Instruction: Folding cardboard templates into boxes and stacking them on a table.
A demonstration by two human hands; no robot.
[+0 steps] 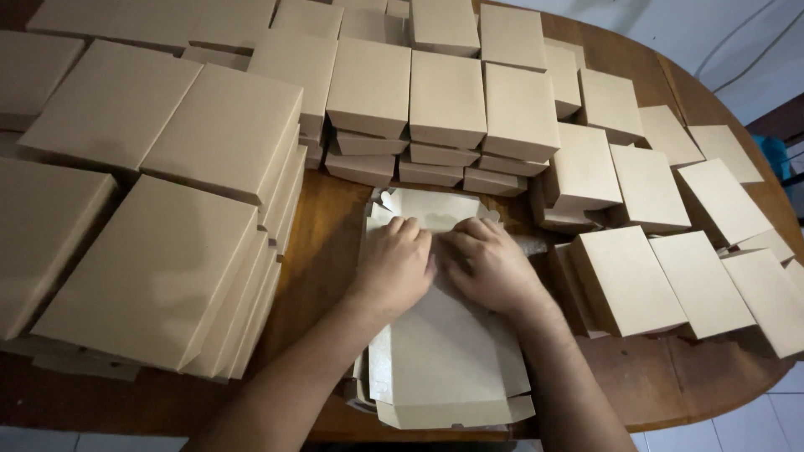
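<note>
Our left hand (398, 264) and right hand (486, 264) | flat, palms down, creasing an unfolded cardboard box blank (448, 351) | finished boxes (444, 100) stacked around, keeping the wooden table's (322, 226) middle free.

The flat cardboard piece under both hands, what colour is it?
Pale kraft brown flat cardboard piece, plain and unprinted, seen in the head view.

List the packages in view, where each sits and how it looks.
Flat box blank: table centre, pale brown card, under left hand and right hand.
Large boxes: stacked left, flat, brown.
Small boxes: stacked behind, brown.
Leaning boxes: rows right, brown.
No labels or screens.
</note>
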